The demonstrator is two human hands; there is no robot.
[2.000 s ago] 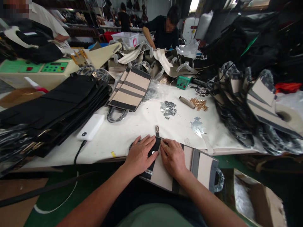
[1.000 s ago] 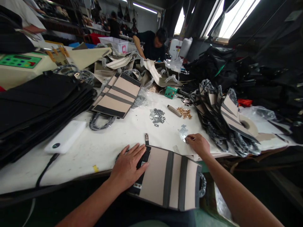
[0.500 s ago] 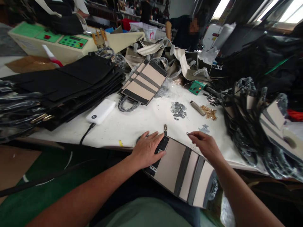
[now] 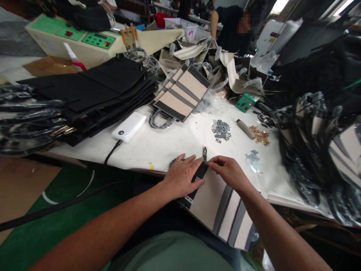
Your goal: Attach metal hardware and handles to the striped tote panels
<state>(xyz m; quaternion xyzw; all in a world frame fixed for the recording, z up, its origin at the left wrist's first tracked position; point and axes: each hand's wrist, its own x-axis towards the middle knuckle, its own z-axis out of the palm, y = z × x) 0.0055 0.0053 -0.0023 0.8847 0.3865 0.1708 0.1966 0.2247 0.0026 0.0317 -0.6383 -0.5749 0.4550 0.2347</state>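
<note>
Across the table's front edge and my lap lies a bag panel [image 4: 213, 199], its beige inside crossed by dark grey strips. My left hand [image 4: 184, 175] rests flat on its black top band with the fingers spread. A short dark tab with brass-coloured metal on it [image 4: 205, 151] sticks out past the band, beside my left fingertips. My right hand [image 4: 225, 169] pinches a small flat metal piece [image 4: 205, 163] at the band's corner, close to the tab's base. Fingertips hide most of that piece. Part of a plastic-wrapped handle shows behind my left hand.
Small metal plates [image 4: 221, 130], gold-coloured fasteners [image 4: 261, 135] and a grey-handled tool [image 4: 245, 129] lie ahead. A white power bank [image 4: 129, 127] with a cable sits left, near stacked black bag pieces [image 4: 104, 82]. Plastic-wrapped handles [image 4: 307, 169] crowd the right. A person works at the back.
My right hand has moved left from beside the panel to its top corner, bringing the small metal piece to the tab's base. My left hand stays on the band. The camera view has shifted slightly.
</note>
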